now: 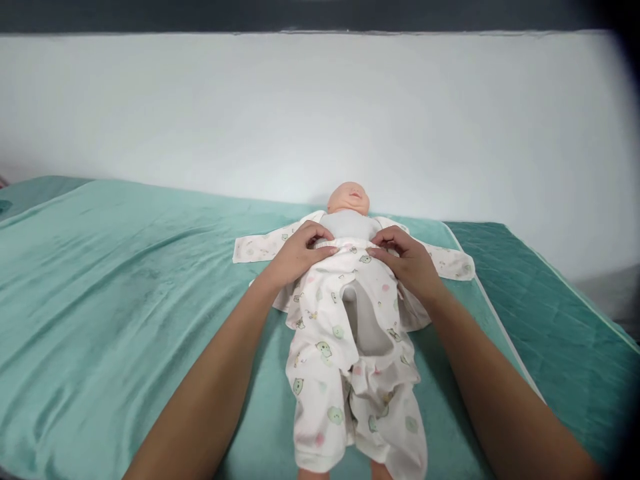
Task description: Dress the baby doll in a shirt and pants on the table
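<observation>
A baby doll (349, 198) lies on its back with its head toward the wall. White printed baby pants (330, 340) cover its legs and reach up to its belly; an opening at the crotch shows grey cloth beneath. My left hand (303, 250) pinches the waistband on the left side, thumb below and fingers above. On the right side, my right hand (407, 257) grips the same waistband between thumb and fingers. A matching long-sleeved top (260, 247) lies spread under the doll, its sleeves stretched out to both sides. The doll's feet are cut off by the lower edge.
A light green blanket (125, 300) with soft wrinkles lies under the doll. Darker green quilted bedding (540, 313) shows along the right. Behind the bed rises a white wall (300, 113) with a dark band at the top.
</observation>
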Motion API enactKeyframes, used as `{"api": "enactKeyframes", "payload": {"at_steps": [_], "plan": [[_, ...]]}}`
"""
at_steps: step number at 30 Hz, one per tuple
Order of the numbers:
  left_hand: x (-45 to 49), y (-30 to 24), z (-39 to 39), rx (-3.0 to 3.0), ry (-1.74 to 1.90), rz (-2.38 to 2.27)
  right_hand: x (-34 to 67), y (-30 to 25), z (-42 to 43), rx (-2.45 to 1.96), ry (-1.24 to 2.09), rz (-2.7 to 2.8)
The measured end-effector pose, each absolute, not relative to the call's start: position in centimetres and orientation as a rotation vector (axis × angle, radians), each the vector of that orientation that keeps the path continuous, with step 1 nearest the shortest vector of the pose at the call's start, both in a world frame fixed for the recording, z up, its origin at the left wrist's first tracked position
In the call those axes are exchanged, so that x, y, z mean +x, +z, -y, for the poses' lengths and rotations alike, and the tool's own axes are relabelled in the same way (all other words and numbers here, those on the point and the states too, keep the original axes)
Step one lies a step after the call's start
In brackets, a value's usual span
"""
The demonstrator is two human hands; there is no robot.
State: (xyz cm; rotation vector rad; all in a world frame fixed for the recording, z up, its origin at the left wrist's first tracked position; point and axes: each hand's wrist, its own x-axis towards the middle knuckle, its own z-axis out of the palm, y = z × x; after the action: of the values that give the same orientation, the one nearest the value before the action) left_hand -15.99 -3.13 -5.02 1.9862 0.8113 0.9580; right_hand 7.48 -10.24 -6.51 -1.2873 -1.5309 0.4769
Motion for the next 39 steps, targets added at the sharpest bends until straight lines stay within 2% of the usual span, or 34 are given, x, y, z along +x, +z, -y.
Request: {"api": "enactKeyframes", "payload": {"at_steps": [9,19,25,32,35,39], "plan": [[-15.5,-4.4,3.4,2.1,0.86,-0.809,8.0,-5.5,9.9,-1.29,0.594,1.821],[-14.3,-4.4,-0.6,2.136,0.783,-0.984,8.3,-6.3,5.5,-1.549,0.421,1.682],[-12.9,-5.4,-3.0,2.04,0.78,-1.094,8.6,-6.9,2.7,-1.553,0.538,1.499],[-12.7,-6.2,-1.7,2.258,0.932,-1.17,8.5,-7.1,4.9,-1.463,0.68,1.408],[-12.8,-6.2,-2.0,2.385,0.97,-1.178,8.6,-7.5,5.1,-1.458,0.565,1.469],[-12.7,-5.9,-2.9,2.234,0.88,-1.178,8.7,-8.1,4.0,-1.444,0.297,1.534]]}}
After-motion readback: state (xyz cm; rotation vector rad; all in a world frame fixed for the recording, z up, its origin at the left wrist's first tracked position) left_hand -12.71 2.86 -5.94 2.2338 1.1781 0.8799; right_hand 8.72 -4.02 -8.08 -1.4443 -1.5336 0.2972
